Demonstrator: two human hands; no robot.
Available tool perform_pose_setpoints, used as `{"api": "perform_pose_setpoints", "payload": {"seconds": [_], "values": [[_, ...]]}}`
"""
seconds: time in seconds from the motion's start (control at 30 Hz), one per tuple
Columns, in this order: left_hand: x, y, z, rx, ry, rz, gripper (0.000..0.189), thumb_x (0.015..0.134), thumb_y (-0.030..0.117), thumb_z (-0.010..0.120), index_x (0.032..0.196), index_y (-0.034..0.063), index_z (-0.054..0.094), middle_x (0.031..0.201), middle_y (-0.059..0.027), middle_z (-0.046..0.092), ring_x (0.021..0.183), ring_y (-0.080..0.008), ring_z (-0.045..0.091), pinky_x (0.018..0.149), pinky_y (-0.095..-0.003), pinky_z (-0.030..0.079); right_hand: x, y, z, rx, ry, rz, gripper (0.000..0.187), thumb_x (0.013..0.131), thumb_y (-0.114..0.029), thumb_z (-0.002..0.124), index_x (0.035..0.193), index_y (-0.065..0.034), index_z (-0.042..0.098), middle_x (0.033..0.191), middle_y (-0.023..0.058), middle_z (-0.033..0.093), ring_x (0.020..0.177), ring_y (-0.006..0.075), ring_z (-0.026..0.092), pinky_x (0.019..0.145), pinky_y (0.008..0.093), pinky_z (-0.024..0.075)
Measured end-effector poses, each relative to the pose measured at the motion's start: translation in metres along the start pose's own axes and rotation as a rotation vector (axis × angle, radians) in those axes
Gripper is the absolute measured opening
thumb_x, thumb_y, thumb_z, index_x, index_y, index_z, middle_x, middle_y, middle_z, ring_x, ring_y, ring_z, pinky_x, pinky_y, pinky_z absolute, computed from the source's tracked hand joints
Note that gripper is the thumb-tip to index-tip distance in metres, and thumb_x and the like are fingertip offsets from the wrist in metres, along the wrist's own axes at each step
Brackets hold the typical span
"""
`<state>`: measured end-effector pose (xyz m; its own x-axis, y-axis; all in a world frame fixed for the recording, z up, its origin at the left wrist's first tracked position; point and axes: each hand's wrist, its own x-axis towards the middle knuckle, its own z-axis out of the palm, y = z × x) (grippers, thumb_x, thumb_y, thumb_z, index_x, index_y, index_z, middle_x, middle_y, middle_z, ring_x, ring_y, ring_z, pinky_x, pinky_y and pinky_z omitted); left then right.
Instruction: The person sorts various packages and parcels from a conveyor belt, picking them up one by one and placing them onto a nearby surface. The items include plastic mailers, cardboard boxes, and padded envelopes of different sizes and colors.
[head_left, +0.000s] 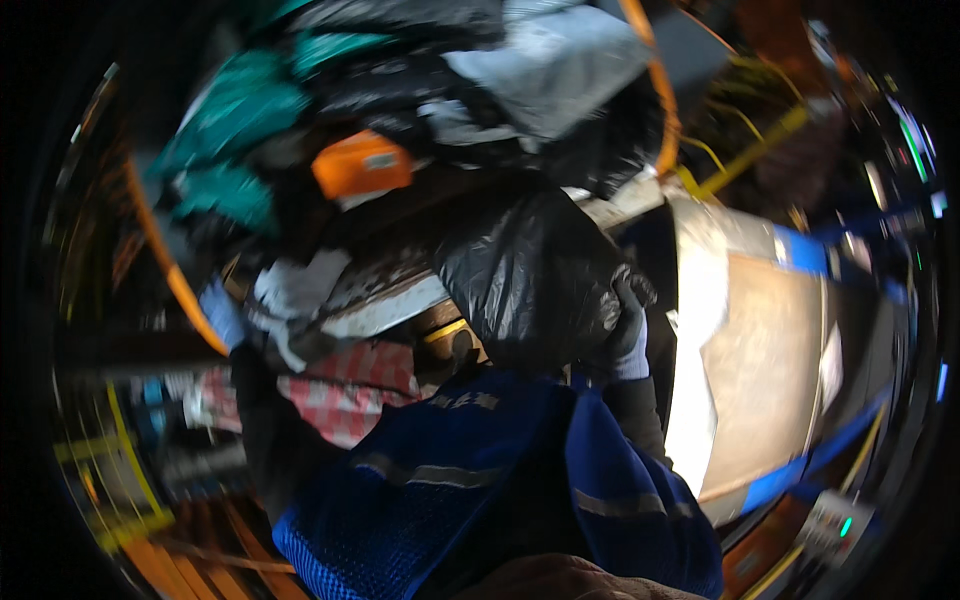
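Note:
A large black plastic bag (525, 277) hangs in front of my chest. My gloved right hand (632, 330) grips it by its bunched right edge. Off to the left, my gloved left hand (223, 313) is at an orange rail (174, 281); blur hides whether its fingers close on it. Beside that hand is a crumpled white wrapper (300, 283). Beyond the black bag lies a heap of plastic parcels: green bags (244, 109), an orange packet (364, 166) with a label, and a large pale grey bag (562, 71).
A big tan carton or sack (765, 360) with blue edging stands close on my right. Red-and-white checked packages (345, 390) lie below my left arm. Yellow bars (757, 150) rise at upper right. A control box (832, 529) shows a green light. Yellow-framed mesh (127, 457) stands at lower left.

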<state>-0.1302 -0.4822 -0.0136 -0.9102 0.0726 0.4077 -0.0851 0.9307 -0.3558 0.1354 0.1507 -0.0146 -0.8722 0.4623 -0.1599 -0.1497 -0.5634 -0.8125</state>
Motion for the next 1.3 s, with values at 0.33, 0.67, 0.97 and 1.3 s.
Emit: {"api": "perform_pose_setpoints", "payload": {"seconds": [0.33,0.67,0.97,1.3], "values": [[0.009,0.041,-0.087,-0.153,0.054,-0.094,0.074,0.070,0.046,0.070,0.126,0.0031,0.045,0.106,-0.0180,0.058,0.097,-0.0327,0.056,0.083,-0.0411,0.046,-0.117,-0.194,-0.224,-1.391,0.961,-0.765,0.046,0.090,-0.017,0.051,0.132,0.0015,0.043,0.122,0.0157,0.054,0.106,0.0240,0.056,0.091,0.0343,0.0454],[-0.060,0.199,-0.233,-1.628,-0.218,-0.490,0.044,0.083,0.019,0.067,0.118,-0.0023,0.051,0.102,-0.0091,0.061,0.084,-0.0137,0.061,0.073,-0.0254,0.051,-0.036,-0.162,-0.144,-1.619,0.330,-0.491,0.058,0.082,-0.027,0.066,0.130,-0.0020,0.046,0.123,0.0186,0.053,0.110,0.0285,0.052,0.093,0.0380,0.0422],[-0.107,0.275,-0.244,-1.324,-0.753,0.573,0.063,0.075,0.034,0.073,0.124,0.0032,0.049,0.112,-0.0161,0.060,0.101,-0.0238,0.059,0.089,-0.0331,0.045,-0.005,-0.005,0.080,-1.183,-1.170,-0.339,0.089,0.073,-0.040,0.073,0.141,-0.0051,0.028,0.133,0.0228,0.044,0.116,0.0356,0.051,0.098,0.0408,0.0425],[-0.058,0.121,-0.023,-0.244,-0.379,0.093,0.051,0.078,0.032,0.064,0.121,0.0091,0.051,0.119,-0.0164,0.051,0.107,-0.0349,0.048,0.090,-0.0439,0.041,0.027,0.019,0.026,-0.135,-0.207,0.282,0.072,0.083,-0.006,0.064,0.144,-0.0067,0.026,0.131,0.0106,0.049,0.113,0.0156,0.050,0.093,0.0271,0.0419]]}}
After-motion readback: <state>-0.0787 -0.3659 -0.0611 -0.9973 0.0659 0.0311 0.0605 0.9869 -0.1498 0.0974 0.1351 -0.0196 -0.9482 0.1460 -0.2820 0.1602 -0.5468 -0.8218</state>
